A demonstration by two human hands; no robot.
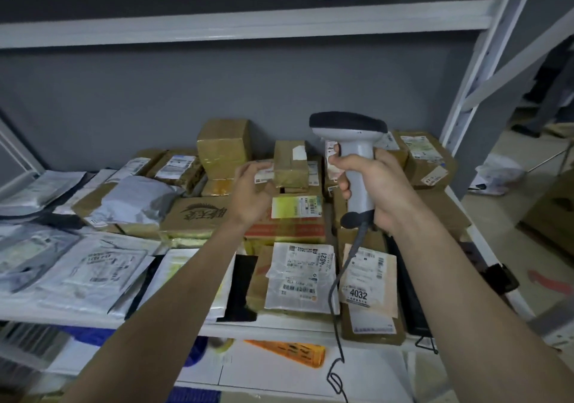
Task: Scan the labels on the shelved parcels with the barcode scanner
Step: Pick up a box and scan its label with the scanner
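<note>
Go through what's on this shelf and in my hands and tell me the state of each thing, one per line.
barcode scanner: upright, head toward the parcels
right hand: grips the scanner handle
left hand: fingers loosely curled, by a small taped box
small taped box: sealed, atop other boxes
grey poly bag: crumpled, lying on a carton
4032 parcel: flat, label up
scanner cable: hanging slack
</note>
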